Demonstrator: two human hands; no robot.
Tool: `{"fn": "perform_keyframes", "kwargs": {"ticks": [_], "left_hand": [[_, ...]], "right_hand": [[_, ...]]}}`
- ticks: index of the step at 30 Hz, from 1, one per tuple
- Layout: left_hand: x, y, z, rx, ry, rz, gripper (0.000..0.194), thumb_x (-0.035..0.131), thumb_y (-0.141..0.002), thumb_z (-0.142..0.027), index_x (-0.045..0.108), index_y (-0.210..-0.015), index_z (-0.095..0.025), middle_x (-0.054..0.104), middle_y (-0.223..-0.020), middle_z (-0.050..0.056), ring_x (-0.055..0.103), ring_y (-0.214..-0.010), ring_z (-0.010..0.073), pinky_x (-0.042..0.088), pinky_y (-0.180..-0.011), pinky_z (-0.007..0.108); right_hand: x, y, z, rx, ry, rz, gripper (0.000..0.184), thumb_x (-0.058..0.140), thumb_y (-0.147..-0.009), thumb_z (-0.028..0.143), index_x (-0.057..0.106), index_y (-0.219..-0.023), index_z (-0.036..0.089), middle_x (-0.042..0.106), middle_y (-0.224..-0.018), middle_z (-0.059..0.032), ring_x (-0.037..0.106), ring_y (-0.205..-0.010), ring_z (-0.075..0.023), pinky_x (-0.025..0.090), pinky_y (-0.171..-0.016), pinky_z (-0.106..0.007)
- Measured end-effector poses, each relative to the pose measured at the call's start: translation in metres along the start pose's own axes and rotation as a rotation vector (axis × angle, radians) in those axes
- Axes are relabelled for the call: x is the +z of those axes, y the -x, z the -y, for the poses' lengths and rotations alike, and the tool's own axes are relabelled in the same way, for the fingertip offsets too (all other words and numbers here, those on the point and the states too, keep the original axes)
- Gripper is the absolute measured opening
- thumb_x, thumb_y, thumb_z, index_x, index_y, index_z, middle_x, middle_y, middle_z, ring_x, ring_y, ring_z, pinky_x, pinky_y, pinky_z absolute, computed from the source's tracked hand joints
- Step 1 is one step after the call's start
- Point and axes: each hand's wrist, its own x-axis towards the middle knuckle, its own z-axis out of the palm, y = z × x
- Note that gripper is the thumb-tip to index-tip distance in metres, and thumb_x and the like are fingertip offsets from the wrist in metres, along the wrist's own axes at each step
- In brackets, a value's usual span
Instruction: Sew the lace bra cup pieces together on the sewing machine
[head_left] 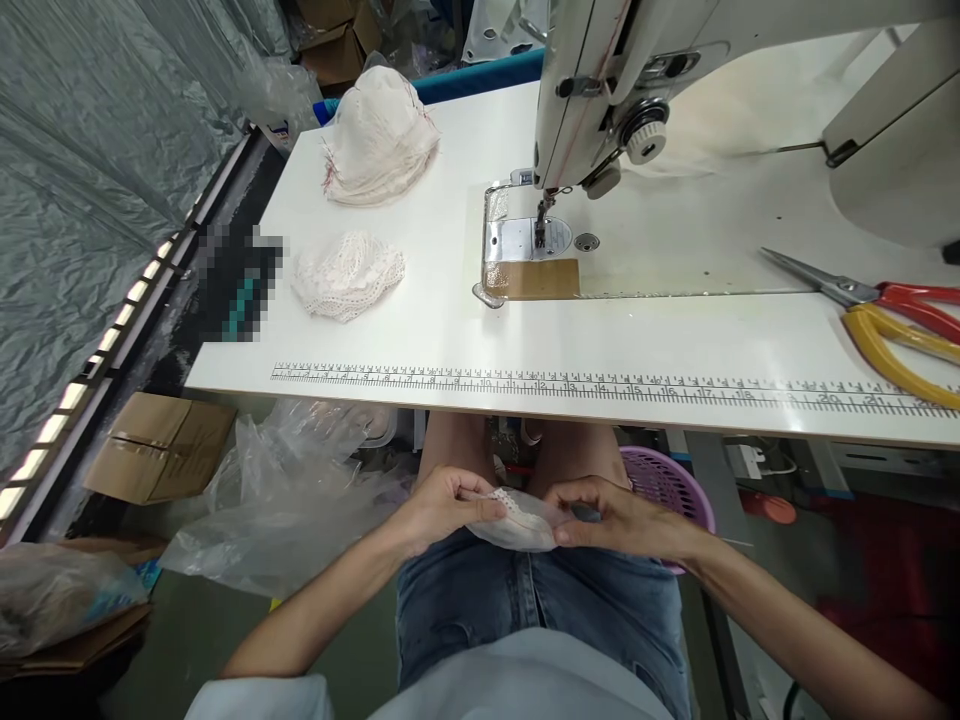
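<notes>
Over my lap, below the table's front edge, I hold a small piece of sheer white fabric with a lace trim [519, 522]. My left hand [459, 508] pinches its left end between thumb and fingers. At the opposite end my right hand [600, 515] grips the fabric, fingers curled and thumb in front. On the table's left side lie a white lace piece [349, 275] and, behind it, a stack of white fabric pieces [381, 135] with reddish threads along the edges. The sewing machine [585, 100] stands beyond my hands, its presser foot [541, 228] over the metal plate.
Scissors [862, 295] with red and yellow handles lie at the table's right. A printed ruler scale [600, 387] runs along the front edge of the white table [420, 335]. Below are a cardboard box [161, 447], clear plastic bags [277, 500] and a purple basket [671, 485].
</notes>
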Motion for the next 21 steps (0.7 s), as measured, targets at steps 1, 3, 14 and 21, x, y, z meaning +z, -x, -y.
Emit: {"fn": "perform_keyframes", "kwargs": {"ticks": [1, 3, 14, 21], "left_hand": [[0.000, 0.000, 0.000, 0.003, 0.003, 0.002, 0.042, 0.081, -0.054, -0.045, 0.072, -0.074, -0.010, 0.068, -0.066, 0.004, 0.056, -0.060, 0.0119, 0.040, -0.060, 0.022], [0.001, 0.000, 0.000, 0.027, -0.004, 0.005, 0.044, 0.079, -0.056, -0.048, 0.072, -0.076, -0.009, 0.069, -0.068, 0.004, 0.056, -0.061, 0.0124, 0.041, -0.061, 0.022], [-0.013, 0.002, 0.001, 0.064, -0.072, 0.007, 0.068, 0.041, -0.079, -0.069, 0.074, -0.089, -0.011, 0.072, -0.084, 0.011, 0.063, -0.095, 0.0226, 0.042, -0.092, 0.032], [-0.012, 0.001, -0.002, 0.001, -0.026, 0.125, 0.047, 0.080, -0.057, -0.041, 0.072, -0.093, -0.011, 0.072, -0.084, 0.009, 0.064, -0.075, 0.0185, 0.046, -0.071, 0.026]], "right_hand": [[0.002, -0.003, 0.001, -0.009, -0.014, -0.015, 0.033, 0.065, -0.077, 0.047, 0.066, -0.084, 0.015, 0.061, -0.078, -0.0023, 0.054, -0.075, -0.0164, 0.040, -0.067, -0.026], [0.006, -0.008, 0.001, -0.020, -0.062, -0.047, 0.032, 0.067, -0.075, 0.046, 0.064, -0.078, 0.014, 0.057, -0.072, -0.0003, 0.052, -0.070, -0.0144, 0.038, -0.063, -0.024], [0.004, -0.009, -0.006, 0.049, -0.143, -0.043, 0.031, 0.065, -0.077, 0.046, 0.064, -0.080, 0.015, 0.059, -0.075, -0.0016, 0.054, -0.074, -0.0163, 0.041, -0.068, -0.026], [0.004, -0.011, -0.004, 0.091, -0.127, -0.050, 0.032, 0.066, -0.075, 0.048, 0.062, -0.075, 0.016, 0.056, -0.071, 0.0000, 0.051, -0.068, -0.0144, 0.038, -0.061, -0.023]]}}
